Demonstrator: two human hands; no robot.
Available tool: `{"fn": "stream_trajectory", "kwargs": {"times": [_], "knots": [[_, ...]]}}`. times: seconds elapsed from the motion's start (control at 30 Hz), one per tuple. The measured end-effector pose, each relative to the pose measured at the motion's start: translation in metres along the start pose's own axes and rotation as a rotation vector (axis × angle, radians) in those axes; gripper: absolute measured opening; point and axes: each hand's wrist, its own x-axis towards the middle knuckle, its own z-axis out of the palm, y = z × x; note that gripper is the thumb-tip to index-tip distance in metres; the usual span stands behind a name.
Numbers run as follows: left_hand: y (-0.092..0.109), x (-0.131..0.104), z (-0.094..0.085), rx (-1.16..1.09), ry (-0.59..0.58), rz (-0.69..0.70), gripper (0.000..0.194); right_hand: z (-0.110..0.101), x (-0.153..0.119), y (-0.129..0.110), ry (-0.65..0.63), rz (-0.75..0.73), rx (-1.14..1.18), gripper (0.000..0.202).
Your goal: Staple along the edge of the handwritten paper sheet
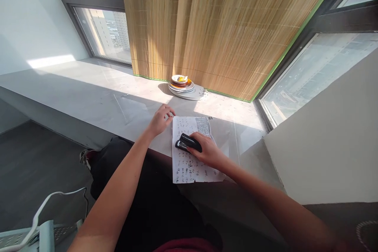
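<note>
Sheets of handwritten paper point(184, 169) lie on the window sill, their lower part reaching past its front edge. My right hand point(204, 149) grips a black stapler point(189, 142) over the middle of the paper, its front end pointing left. I cannot tell whether the stapler touches the sheet. At the paper's upper left corner, my left hand point(163, 119) rests with its fingers loosely curved and apart, the fingertips close to the edge. Nothing shows in its grasp.
A stack of plates point(189, 93) with small yellow items stands at the back of the sill point(136, 106), against a bamboo blind point(206, 35). Windows flank the blind. At the lower left, a white cable point(37, 216) hangs near a pale perforated object point(47, 236).
</note>
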Motion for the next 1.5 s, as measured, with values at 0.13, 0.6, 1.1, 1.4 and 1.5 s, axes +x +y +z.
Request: {"fn": "stream_trajectory", "kwargs": {"times": [0.13,0.6,1.1,1.4,1.5], "knots": [[-0.002,-0.001,0.000,0.001,-0.011,0.000,0.019,0.001,-0.016,-0.005,0.025,0.078,0.003,0.013],[0.002,-0.002,-0.008,-0.029,0.046,-0.035,0.024,-0.041,0.004,0.063,0.343,0.303,-0.192,0.051],[0.000,0.004,-0.031,-0.667,0.500,-0.106,0.010,0.075,0.206,0.052,-0.157,0.185,-0.419,0.072],[0.003,0.004,-0.038,-0.796,0.543,-0.155,0.012,0.094,0.226,0.039,-0.135,0.156,-0.363,0.078],[-0.001,0.003,-0.035,-0.727,0.512,-0.206,0.012,0.078,0.206,0.053,-0.143,0.166,-0.374,0.079]]}}
